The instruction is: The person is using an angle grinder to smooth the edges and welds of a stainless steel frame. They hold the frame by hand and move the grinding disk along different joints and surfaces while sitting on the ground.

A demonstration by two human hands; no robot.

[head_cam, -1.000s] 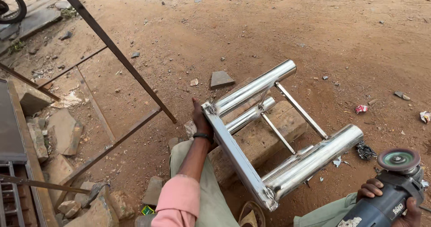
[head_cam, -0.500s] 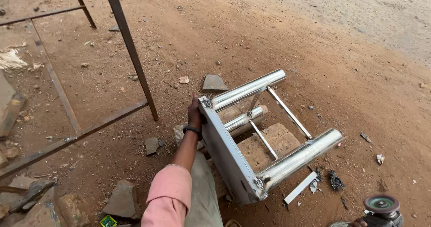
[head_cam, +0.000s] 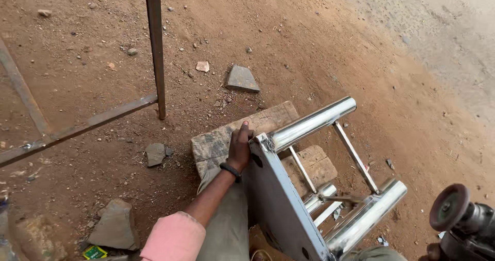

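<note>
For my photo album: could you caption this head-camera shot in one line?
Left hand grips the corner of a shiny steel tube frame propped on a wooden block over red dirt, angle grinder at lower right.

Right hand out of frame; only grinder (head_cam: 464, 225) enters at lower right corner, body cut off by edge. Left hand (head_cam: 240, 148) fingers hidden behind steel frame (head_cam: 289, 209), so grip not readable. Frame's lower end cut off by bottom edge. Wooden block (head_cam: 242, 132) partly covered by frame. Rusty bar (head_cam: 154, 44) runs off top.
</note>
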